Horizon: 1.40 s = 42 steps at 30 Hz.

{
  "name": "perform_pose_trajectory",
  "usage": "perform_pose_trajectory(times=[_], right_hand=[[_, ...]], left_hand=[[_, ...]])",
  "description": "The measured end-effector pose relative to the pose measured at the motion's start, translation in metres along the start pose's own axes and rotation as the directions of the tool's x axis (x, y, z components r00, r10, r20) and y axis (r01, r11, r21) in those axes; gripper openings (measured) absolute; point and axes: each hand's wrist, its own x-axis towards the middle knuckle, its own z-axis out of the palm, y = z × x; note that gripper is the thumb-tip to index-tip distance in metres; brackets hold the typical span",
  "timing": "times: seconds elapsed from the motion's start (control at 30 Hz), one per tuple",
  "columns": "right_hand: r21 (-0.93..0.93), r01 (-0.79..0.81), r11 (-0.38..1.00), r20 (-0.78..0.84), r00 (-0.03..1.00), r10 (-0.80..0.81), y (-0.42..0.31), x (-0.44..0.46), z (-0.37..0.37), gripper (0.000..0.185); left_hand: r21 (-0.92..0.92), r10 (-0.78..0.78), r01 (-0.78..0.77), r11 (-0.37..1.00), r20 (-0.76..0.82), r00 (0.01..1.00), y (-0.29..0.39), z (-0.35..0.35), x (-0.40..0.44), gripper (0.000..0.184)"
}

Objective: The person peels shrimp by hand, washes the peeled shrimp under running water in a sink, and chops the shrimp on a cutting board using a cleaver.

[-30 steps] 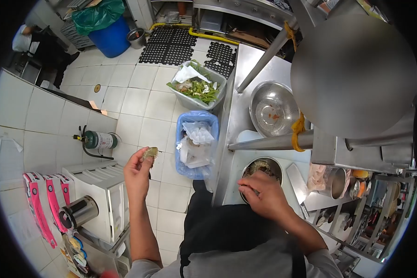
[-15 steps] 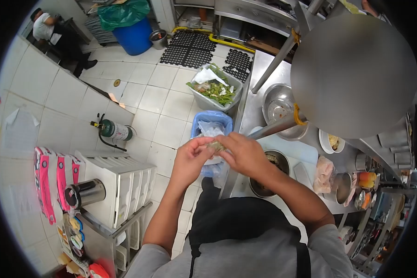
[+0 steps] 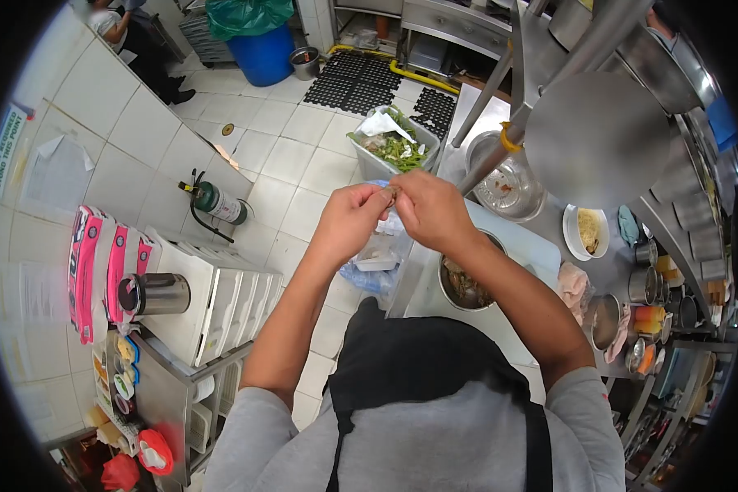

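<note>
My left hand [image 3: 350, 223] and my right hand [image 3: 435, 215] meet at the fingertips, both closed in a pinch. Between them is a small greyish-brown piece that looks like a shrimp [image 3: 392, 195], mostly covered by the fingers. Below the hands is a bin lined with a blue bag [image 3: 367, 280], with a white container [image 3: 377, 259] and clear plastic in it. Under my right forearm, a steel bowl of brownish shrimp-like pieces [image 3: 466, 287] rests on the counter, partly hidden by the arm.
A grey bin of green trimmings [image 3: 406, 150] stands ahead. On the right counter are a pale cutting board [image 3: 526, 238], a steel colander [image 3: 512, 197] and a white bowl [image 3: 572, 239]. A fire extinguisher [image 3: 221, 202] and white drawers [image 3: 221, 316] are left. Another person [image 3: 116, 33] stands far left.
My hands have risen in view and drawn closer together at the fingertips, hiding more of the small piece. The view has shifted, showing more of the steel bowl and right counter.
</note>
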Motion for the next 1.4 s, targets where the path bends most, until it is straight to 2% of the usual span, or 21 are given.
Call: perform_pose_trajectory(times=[0.1,0.13,0.2,0.3,0.37,0.4,0.47,0.5,0.6,0.7,0.8,0.83,0.9,0.97,1.0,1.1,1.2,1.27,1.3,1.37,1.4], right_hand=[[0.19,-0.155,0.97,-0.003,0.987,0.158,0.002,0.003,0.007,0.024],[0.339,-0.252,0.906,0.06,0.967,0.247,0.004,0.003,0.01,0.025],[0.582,-0.438,0.686,0.227,0.897,0.379,0.003,0.004,0.011,0.027],[0.58,-0.668,0.465,0.492,0.743,0.453,-0.007,0.007,-0.012,0.026],[0.616,-0.705,0.351,0.554,0.704,0.444,-0.006,0.005,-0.012,0.026],[0.631,-0.718,0.294,0.58,0.688,0.436,-0.005,0.004,-0.011,0.025],[0.608,-0.727,0.318,0.555,0.676,0.486,-0.003,0.003,-0.01,0.028],[0.595,-0.733,0.328,0.541,0.668,0.51,-0.002,0.003,-0.008,0.03],[0.524,-0.601,0.604,0.266,0.789,0.554,0.016,-0.006,0.003,0.032],[0.344,-0.28,0.896,0.024,0.957,0.29,0.019,-0.007,0.001,0.035],[0.352,-0.371,0.859,0.208,0.926,0.314,0.009,0.001,-0.008,0.031],[0.481,-0.474,0.738,0.306,0.879,0.365,0.008,0.004,-0.01,0.028],[0.493,-0.48,0.726,0.301,0.877,0.376,0.014,0.006,-0.01,0.027],[0.44,-0.537,0.72,0.328,0.842,0.428,0.014,0.008,-0.016,0.026],[0.457,-0.508,0.731,0.294,0.861,0.414,0.019,0.006,-0.014,0.026],[0.453,-0.448,0.771,0.223,0.894,0.389,0.028,-0.003,-0.011,0.027],[0.382,-0.428,0.819,0.208,0.903,0.375,0.02,-0.008,-0.016,0.027],[0.355,-0.389,0.85,0.166,0.921,0.352,0.017,-0.012,-0.015,0.022],[0.275,-0.321,0.906,0.123,0.947,0.298,0.014,-0.014,-0.016,0.022],[0.101,-0.181,0.978,0.054,0.983,0.177,0.006,-0.02,-0.018,0.022],[0.077,-0.132,0.988,0.018,0.991,0.131,0.001,-0.022,-0.018,0.021]], left_hand=[[-0.052,0.009,-0.009,0.999,-0.003,1.0,0.004,0.002,-0.005,0.025],[-0.068,0.003,-0.004,0.998,-0.006,1.0,0.006,0.0,-0.009,0.025],[-0.082,0.026,-0.026,0.996,0.004,1.0,0.005,-0.005,-0.014,0.024],[-0.129,0.067,-0.06,0.99,0.053,0.996,-0.006,-0.021,-0.019,0.024],[-0.233,0.047,-0.024,0.972,0.094,0.994,-0.007,-0.027,-0.021,0.026],[-0.29,0.021,-0.002,0.957,0.064,0.998,-0.01,-0.026,-0.022,0.026],[-0.403,-0.029,0.033,0.915,0.016,0.999,-0.02,-0.024,-0.02,0.027],[-0.388,-0.02,0.014,0.922,-0.011,1.0,-0.022,-0.023,-0.018,0.027],[-0.343,0.017,-0.045,0.938,-0.085,0.996,-0.03,-0.015,-0.013,0.028],[-0.298,0.079,-0.107,0.948,-0.105,0.991,-0.03,-0.006,-0.002,0.027],[-0.272,0.123,-0.141,0.952,-0.083,0.989,-0.023,0.005,0.004,0.027],[-0.256,0.147,-0.162,0.953,-0.079,0.986,-0.021,0.008,0.007,0.027],[-0.19,0.226,-0.234,0.953,-0.066,0.972,-0.024,0.01,0.013,0.026],[-0.044,0.183,-0.184,0.982,-0.025,0.983,-0.028,0.009,0.012,0.025],[0.032,0.162,-0.162,0.986,-0.004,0.987,-0.029,0.008,0.012,0.025],[0.083,0.107,-0.112,0.99,0.061,0.992,-0.029,0.011,0.003,0.024],[0.139,0.188,-0.193,0.971,0.047,0.981,-0.034,0.015,0.003,0.024],[0.287,0.263,-0.261,0.922,0.033,0.964,-0.047,0.013,0.011,0.024],[0.359,0.302,-0.292,0.886,0.03,0.953,-0.053,0.013,0.015,0.024],[0.321,0.327,-0.306,0.896,-0.011,0.945,-0.063,0.017,0.021,0.026],[0.301,0.337,-0.312,0.901,-0.034,0.941,-0.066,0.02,0.022,0.027]])
